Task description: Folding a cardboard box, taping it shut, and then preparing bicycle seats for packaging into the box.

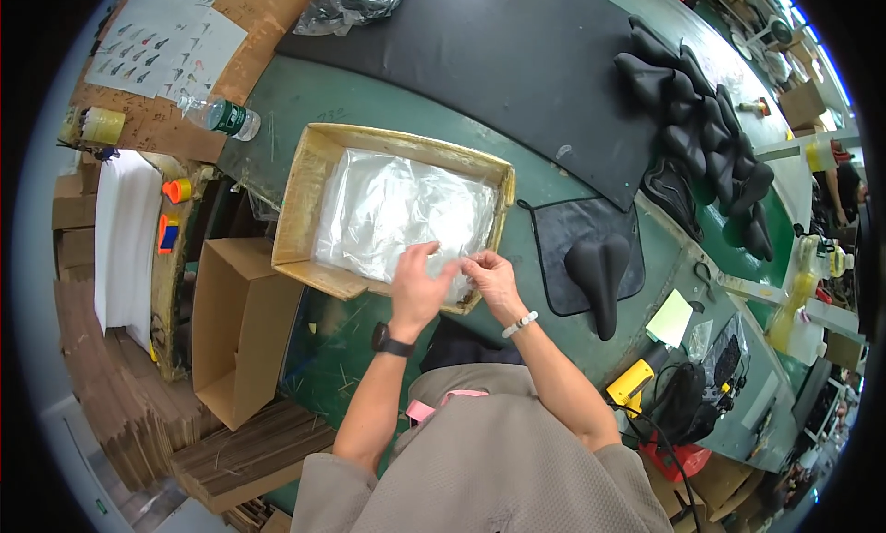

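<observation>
A green worktop [388, 104] is taken as the landmark. Across its far side a large black mat [498, 53] is spread, and a crumpled clear wrapper [355, 0] is seen at the mat's far left corner. To the right of the mat a row of black bicycle saddles [711, 136] is stacked. Nearer, a single black saddle [598, 267] is laid on a small black sheet [563, 233]. A plastic water bottle [221, 116] is laid at the worktop's left edge. Below that edge an open cardboard box [235, 325] is stood. A yellow tool [629, 383] and a pale green notepad [670, 319] are placed at the near right
</observation>
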{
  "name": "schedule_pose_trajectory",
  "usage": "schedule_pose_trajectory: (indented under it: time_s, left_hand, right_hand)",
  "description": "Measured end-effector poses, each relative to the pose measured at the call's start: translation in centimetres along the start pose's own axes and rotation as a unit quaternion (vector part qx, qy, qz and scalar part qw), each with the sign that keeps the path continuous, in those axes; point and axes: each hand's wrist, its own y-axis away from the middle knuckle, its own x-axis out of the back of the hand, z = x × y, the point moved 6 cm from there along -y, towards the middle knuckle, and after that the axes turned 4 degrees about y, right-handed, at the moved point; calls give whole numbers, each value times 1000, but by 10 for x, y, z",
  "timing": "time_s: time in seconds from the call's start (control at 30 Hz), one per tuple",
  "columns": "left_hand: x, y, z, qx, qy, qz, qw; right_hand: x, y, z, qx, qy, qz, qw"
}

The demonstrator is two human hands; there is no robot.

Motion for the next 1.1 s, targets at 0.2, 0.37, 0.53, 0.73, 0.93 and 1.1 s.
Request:
schedule_pose_trajectory:
  time_s: [0.2,0.37,0.53,0.73,0.93,1.1]
  left_hand:
    - [-58,-10,-26,115,115,-150,975]
    - [-66,1,-54,177,256,-183,933]
    - [-47,0,-74,279,385,-88,875]
    - [-19,-4,-93,255,376,60,889]
    - [-53,-10,-61,105,189,13,976]
    - [-62,-28,-27,122,71,-8,990]
  right_hand:
    - [4,2,14,11,17,-46,999]
    - [-1,15,-1,-49,-68,-71,994]
    - [39,3,18,-42,9,13,999]
    - [157,54,-5,186,190,311,912]
    - [297,112,19,33,500,394,770]
    - [302,105,34,-46,306,248,918]
